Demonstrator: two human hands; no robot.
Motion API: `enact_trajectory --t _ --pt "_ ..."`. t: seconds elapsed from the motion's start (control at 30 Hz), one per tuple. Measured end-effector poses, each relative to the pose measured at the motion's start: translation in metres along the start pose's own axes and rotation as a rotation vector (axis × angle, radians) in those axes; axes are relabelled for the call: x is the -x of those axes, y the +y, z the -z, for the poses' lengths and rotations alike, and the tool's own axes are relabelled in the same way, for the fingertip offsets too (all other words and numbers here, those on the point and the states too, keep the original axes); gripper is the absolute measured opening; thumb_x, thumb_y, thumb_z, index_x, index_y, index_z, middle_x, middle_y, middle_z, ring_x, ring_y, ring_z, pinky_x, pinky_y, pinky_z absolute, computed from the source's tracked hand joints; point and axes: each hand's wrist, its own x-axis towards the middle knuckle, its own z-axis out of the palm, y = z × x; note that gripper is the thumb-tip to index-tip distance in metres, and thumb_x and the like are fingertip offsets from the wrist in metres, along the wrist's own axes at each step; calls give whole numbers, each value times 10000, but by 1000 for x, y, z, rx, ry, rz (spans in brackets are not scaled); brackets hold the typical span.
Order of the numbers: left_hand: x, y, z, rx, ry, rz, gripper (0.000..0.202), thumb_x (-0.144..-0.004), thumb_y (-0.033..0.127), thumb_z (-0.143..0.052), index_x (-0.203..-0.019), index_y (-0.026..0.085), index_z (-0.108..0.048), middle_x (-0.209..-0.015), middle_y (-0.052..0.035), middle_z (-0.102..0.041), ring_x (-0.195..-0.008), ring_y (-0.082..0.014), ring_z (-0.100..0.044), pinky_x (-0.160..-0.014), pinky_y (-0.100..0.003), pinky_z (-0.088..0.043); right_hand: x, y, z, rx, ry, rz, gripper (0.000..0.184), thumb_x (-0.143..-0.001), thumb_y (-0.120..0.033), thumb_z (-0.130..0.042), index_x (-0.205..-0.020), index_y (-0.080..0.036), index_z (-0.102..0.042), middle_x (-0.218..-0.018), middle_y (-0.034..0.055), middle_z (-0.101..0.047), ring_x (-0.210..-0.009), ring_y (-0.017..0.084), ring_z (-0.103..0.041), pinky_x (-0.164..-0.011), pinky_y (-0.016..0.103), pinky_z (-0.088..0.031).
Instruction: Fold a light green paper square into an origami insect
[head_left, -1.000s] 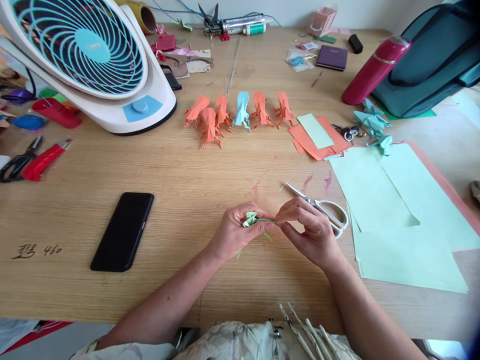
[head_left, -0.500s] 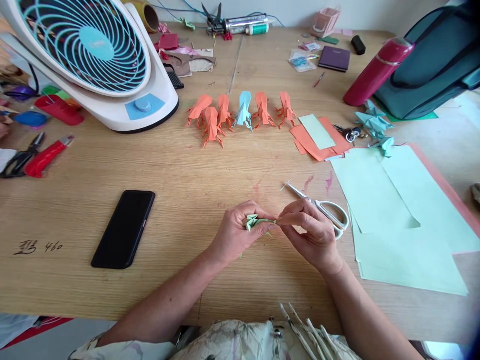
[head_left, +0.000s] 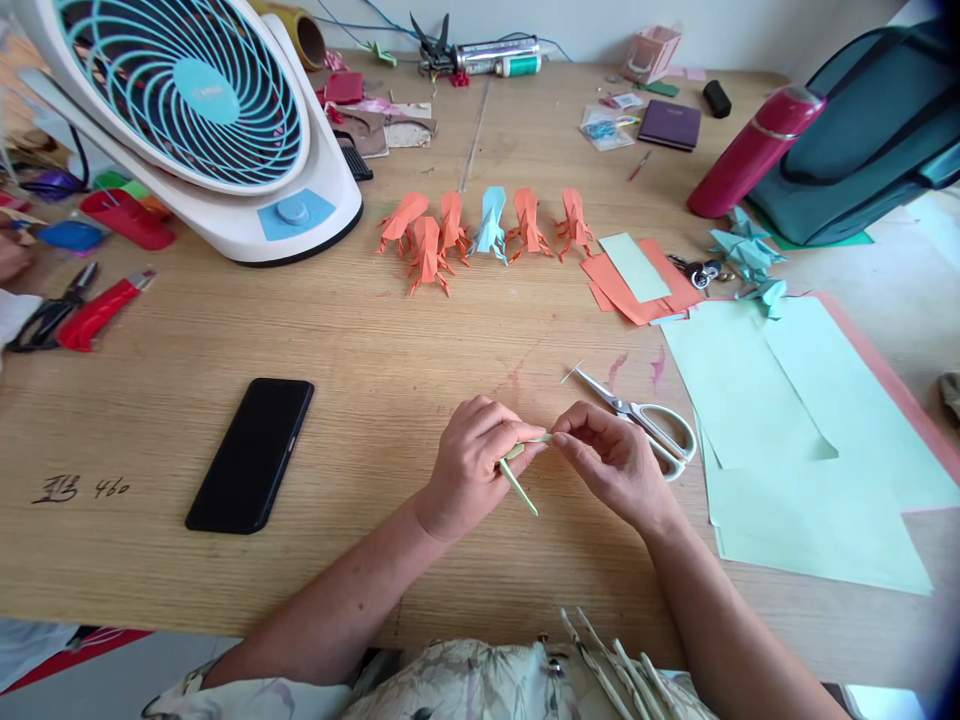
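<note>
My left hand (head_left: 472, 470) is curled around a small light green folded paper figure (head_left: 517, 478), whose thin pointed strip sticks out below the fingers. My right hand (head_left: 611, 462) pinches the figure's other end between thumb and forefinger, so both hands meet over the wooden table (head_left: 375, 340). Most of the figure is hidden inside my left fist. White-handled scissors (head_left: 645, 420) lie just beyond my right hand.
A row of orange paper figures (head_left: 427, 245) with one blue one (head_left: 491, 225) lies farther back. Light green sheets (head_left: 795, 430) cover the right side. A black phone (head_left: 251, 455) lies left. A fan (head_left: 195, 120), red bottle (head_left: 750, 150) and teal bag (head_left: 862, 130) stand behind.
My left hand has rolled over and closed more around the green figure, hiding its folded top; a thin pointed strip now sticks out below. Both hands stay in the same spot.
</note>
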Motion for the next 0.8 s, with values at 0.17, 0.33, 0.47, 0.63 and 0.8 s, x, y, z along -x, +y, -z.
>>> enact_trajectory --t 0.17,0.33,0.47,0.63,0.8 --pt "1 0 0 -19 -35 7 30 -939 195 -676 -943 187 -704 -807 -36 -678 -770 -167 -576 -749 -322 -469 -1 -5 -2 54 -5 -24 145 -925 -289 -645 -820 -189 -636 -730 -8 -616 -668 123 -556 -624 259 -440" --pt "2 0 -1 -46 -85 16 60 -959 205 -649 -935 192 -703 -815 -37 -687 -771 -165 -571 -763 -327 -452 0 -9 -6 223 50 100 126 -914 -192 -607 -788 -193 -611 -740 -4 -617 -680 127 -560 -656 265 -467" --pt "2 -1 -1 -43 -95 25 75 -961 217 -651 -912 188 -700 -808 -38 -684 -776 -169 -562 -760 -329 -439 2 -9 -8 277 81 167 141 -920 -181 -599 -780 -197 -597 -750 -2 -612 -684 125 -559 -661 264 -475" --pt "2 -1 -2 -12 -62 29 54 -946 200 -671 -902 180 -695 -798 -34 -683 -758 -163 -559 -743 -324 -436 3 -11 -6 254 85 122 157 -921 -224 -623 -767 -198 -606 -725 -8 -611 -662 119 -550 -640 253 -473" --pt "2 -1 -2 -31 -69 35 56 -948 197 -664 -902 189 -696 -798 -31 -683 -758 -165 -559 -749 -330 -428 3 -12 -5 246 82 95 181 -920 -253 -628 -750 -195 -606 -711 -5 -608 -650 122 -547 -628 257 -470"
